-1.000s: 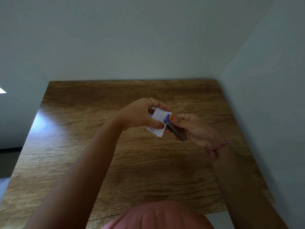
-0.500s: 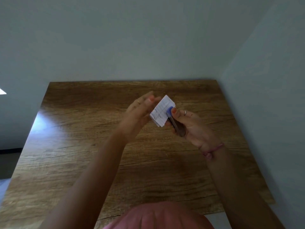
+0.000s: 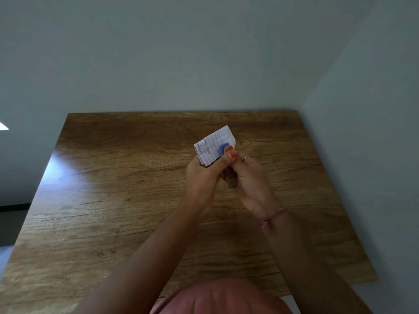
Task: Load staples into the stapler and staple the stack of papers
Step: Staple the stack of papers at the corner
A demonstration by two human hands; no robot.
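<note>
I'm holding both hands up over the wooden worktop (image 3: 136,200), close together, nothing resting on it near them. My left hand (image 3: 201,177) is gripping the small stack of papers (image 3: 213,147) from below, fingers curled round its lower edge w/ the thumb side toward me; the stack is sticking up and tilting away to the right, lined sheets w/ some handwriting, too small to read. My right hand (image 3: 247,177) is wrapping round the stapler (image 3: 227,164), fingers closed on its dark body, which is running down through my palm. The stapler's blue tip is lying on the front face of the papers near their right edge, and my thumb, orange nail, is pressing right on top of that blue tip. Can't tell whether the lower arm of the stapler is behind the sheets, since the paper and my fingers are hiding it. A ring is showing on a right finger and a pink band is sitting round my right wrist (image 3: 271,217). Papers and stapler are both in the air, btw my two hands, touching each other.
</note>
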